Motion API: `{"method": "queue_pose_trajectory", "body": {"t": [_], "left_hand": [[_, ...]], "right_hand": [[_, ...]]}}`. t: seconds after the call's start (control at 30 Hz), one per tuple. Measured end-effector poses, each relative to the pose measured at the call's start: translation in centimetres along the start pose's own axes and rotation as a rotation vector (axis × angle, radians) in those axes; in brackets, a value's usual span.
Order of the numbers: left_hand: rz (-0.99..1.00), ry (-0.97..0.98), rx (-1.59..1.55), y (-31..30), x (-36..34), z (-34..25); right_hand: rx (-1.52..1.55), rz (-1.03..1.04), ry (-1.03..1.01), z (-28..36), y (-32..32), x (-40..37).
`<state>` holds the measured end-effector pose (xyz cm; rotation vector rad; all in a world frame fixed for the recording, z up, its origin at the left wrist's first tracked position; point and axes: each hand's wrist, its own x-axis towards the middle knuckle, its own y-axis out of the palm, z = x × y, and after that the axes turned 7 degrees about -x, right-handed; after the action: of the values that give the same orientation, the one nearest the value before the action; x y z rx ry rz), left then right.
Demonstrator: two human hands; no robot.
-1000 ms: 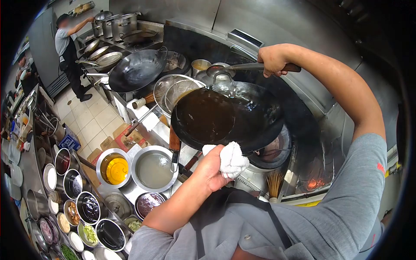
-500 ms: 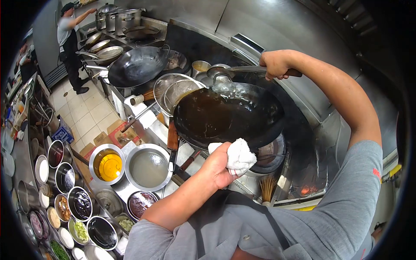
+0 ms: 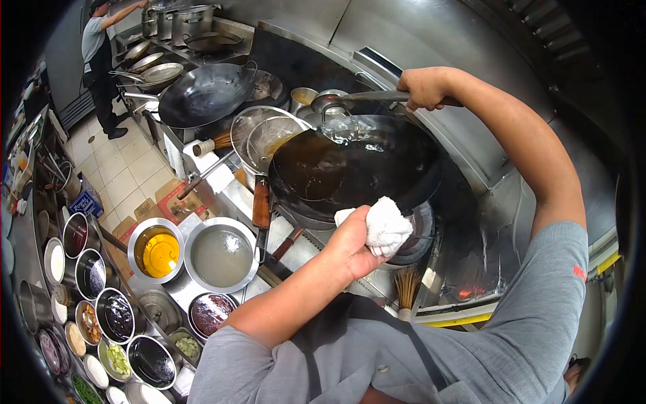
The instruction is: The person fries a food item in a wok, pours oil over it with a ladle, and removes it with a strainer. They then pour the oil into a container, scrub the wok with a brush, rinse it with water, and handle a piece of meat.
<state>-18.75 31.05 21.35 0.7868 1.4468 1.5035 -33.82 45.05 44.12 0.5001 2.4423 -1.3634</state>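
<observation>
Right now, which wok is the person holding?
The near wok, gripped through a white cloth by the left hand. The far wok has no hand on it.

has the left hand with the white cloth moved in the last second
Yes. The left hand, clutching the crumpled white cloth, shifted right toward the round metal burner ring.

A grey short-sleeved T-shirt (image 3: 518,337) is worn. A small red mark (image 3: 579,273) is seen on the right sleeve (image 3: 555,289). A dark apron (image 3: 336,320) is worn over the shirt, and its dark strap (image 3: 431,353) is run up across the chest. The forearms are left uncovered below the sleeves. The left hand (image 3: 350,246) and right hand (image 3: 420,87) are bare.
</observation>
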Motion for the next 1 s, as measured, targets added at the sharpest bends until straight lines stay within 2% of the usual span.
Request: {"method": "queue_pose_trajectory", "body": {"t": [0.2,0.37,0.67,0.87,0.97,1.0], "left_hand": [[-0.017,0.017,-0.041,0.8,0.2,-0.5],[0.101,0.016,-0.069,0.9,0.8,-1.6],[0.155,0.046,-0.119,-0.6,2.9,-3.4],[0.224,0.079,-0.164,-2.8,4.2,-5.3],[0.271,0.074,-0.198,-6.4,6.4,-6.7],[0.353,0.068,-0.206,-8.1,7.5,-7.2]], "right_hand": [[-0.056,-0.043,-0.018,0.0,-0.7,0.3],[-0.041,-0.063,0.015,0.1,-1.8,1.2],[-0.166,-0.108,0.044,0.9,-4.8,2.9],[-0.256,-0.207,0.131,1.2,-6.8,4.5],[-0.315,-0.297,0.106,3.8,-8.5,0.7],[-0.354,-0.358,0.090,3.9,-8.7,0.1]]}}
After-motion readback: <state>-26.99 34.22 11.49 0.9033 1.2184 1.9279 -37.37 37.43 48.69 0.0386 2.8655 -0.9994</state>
